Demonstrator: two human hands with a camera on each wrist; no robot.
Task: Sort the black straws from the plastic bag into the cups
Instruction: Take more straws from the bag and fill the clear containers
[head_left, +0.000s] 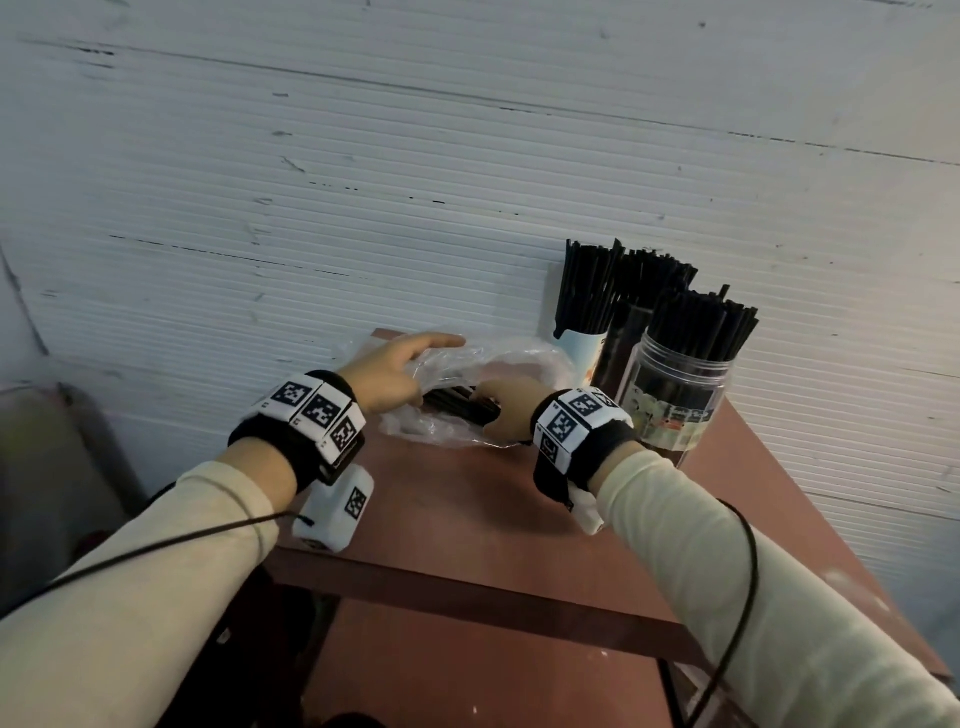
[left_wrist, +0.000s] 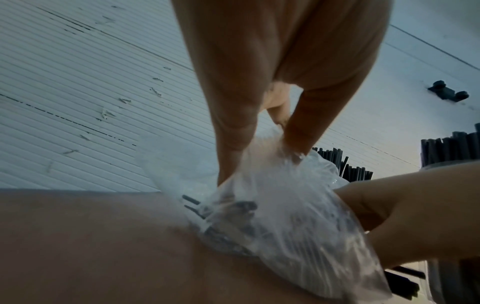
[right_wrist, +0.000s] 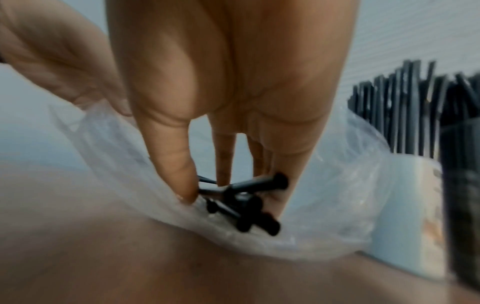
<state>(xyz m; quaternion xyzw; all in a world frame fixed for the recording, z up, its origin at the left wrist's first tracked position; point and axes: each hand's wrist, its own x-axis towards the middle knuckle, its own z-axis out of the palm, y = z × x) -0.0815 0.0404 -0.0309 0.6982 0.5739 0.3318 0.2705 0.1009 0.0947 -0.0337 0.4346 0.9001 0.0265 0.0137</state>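
A crumpled clear plastic bag (head_left: 519, 358) lies at the back of the reddish table (head_left: 467, 519), with black straws (head_left: 457, 402) inside it. My left hand (head_left: 400, 374) pinches the bag's (left_wrist: 285, 216) rim between thumb and finger and holds its mouth up. My right hand (head_left: 506, 410) reaches into the bag (right_wrist: 337, 195); its thumb and fingers pinch several black straws (right_wrist: 257, 185). Right of the bag stand a white paper cup (head_left: 584, 345), a dark cup (head_left: 621, 348) and a clear jar (head_left: 675, 410), all packed with upright black straws.
A white ribbed wall (head_left: 363, 182) rises directly behind the table. The table's front edge (head_left: 467, 587) lies near my forearms, with a lower shelf below it. A grey object (head_left: 47, 467) sits off to the left. The cups crowd the back right corner.
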